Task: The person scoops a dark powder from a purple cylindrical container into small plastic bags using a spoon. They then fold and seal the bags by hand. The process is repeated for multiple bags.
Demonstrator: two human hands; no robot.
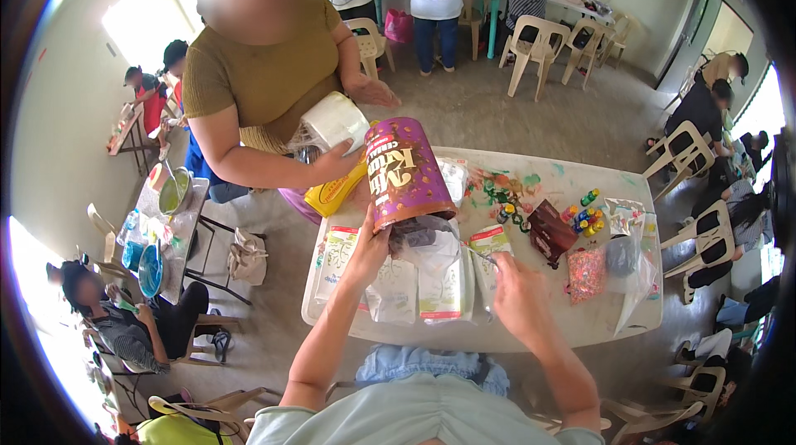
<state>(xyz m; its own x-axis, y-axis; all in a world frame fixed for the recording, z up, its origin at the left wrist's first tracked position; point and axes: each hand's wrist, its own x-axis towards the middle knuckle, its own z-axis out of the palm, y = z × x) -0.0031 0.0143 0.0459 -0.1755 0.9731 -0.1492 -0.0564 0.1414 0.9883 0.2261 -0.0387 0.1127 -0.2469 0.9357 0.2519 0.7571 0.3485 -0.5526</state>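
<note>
My left hand (366, 248) is closed under the lower rim of a large purple tub (414, 175) with printed sides. The tub is tilted, its brown-edged mouth turned down toward the table. My right hand (516, 294) is closed on a thin metal utensil (481, 257), whose far end points at the mouth of a plastic bag (433, 246). White and green packets (394, 291) lie beneath, one packet (491, 242) beside my right hand. Across the table, a person (265, 72) holds a white wrapped bundle (336, 121) near the tub, close to a yellow packet (336, 192).
On the white table (514, 333), a brown pouch (550, 233), several small colour bottles (587, 221) and a bag of pink bits (586, 275) lie to the right. A side table (178, 258) with basins stands left. Chairs (535, 51) and people surround the room.
</note>
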